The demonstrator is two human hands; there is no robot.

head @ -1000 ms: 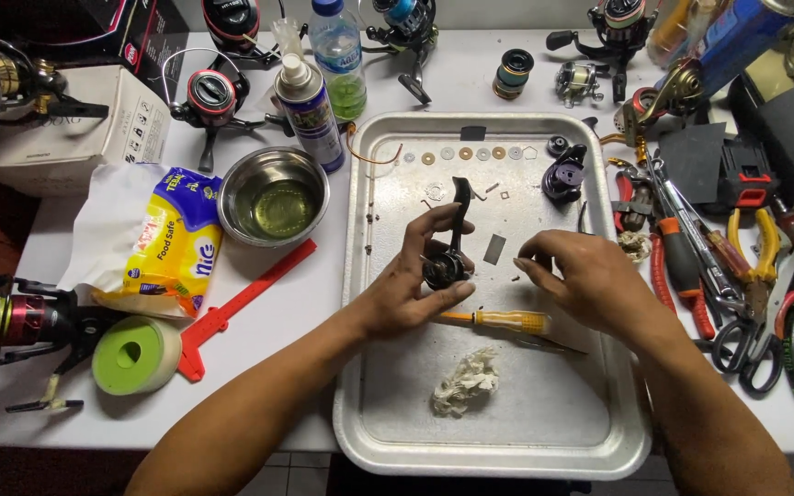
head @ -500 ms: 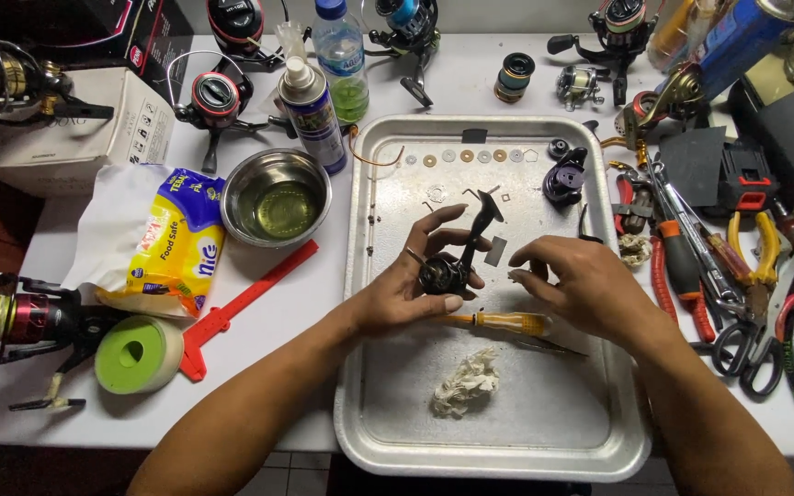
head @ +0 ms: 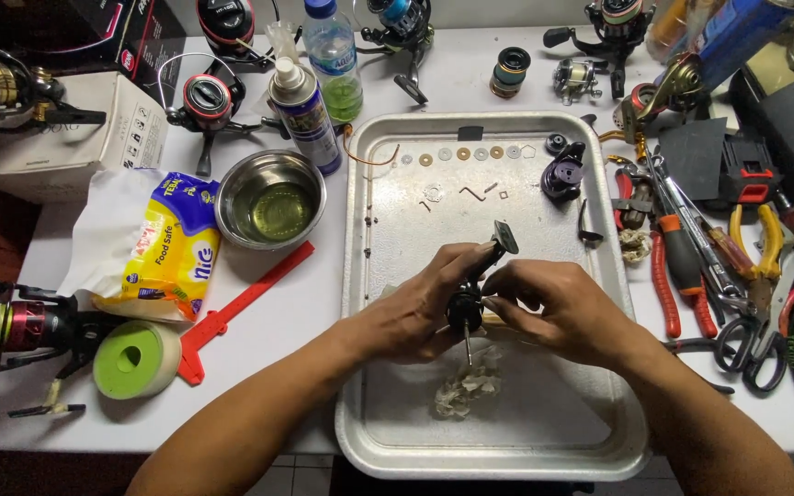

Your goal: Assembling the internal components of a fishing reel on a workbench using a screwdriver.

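Black reel body (head: 467, 308) mostly hidden between both hands; screwdriver under right hand (head: 558, 312) concealed; washers too small.

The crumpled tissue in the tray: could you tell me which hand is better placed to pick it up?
Probably right. The left hand grips the black reel body; the right hand only touches it with its fingers, and the crumpled tissue lies just below.

A tray (head: 360, 276) sits at the table's (head: 268, 331) front edge, rag (head: 466, 390) inside. Bowl (head: 271, 198) and spray can (head: 303, 115) lie left; pliers (head: 765, 248) and scissors (head: 751, 344) right.
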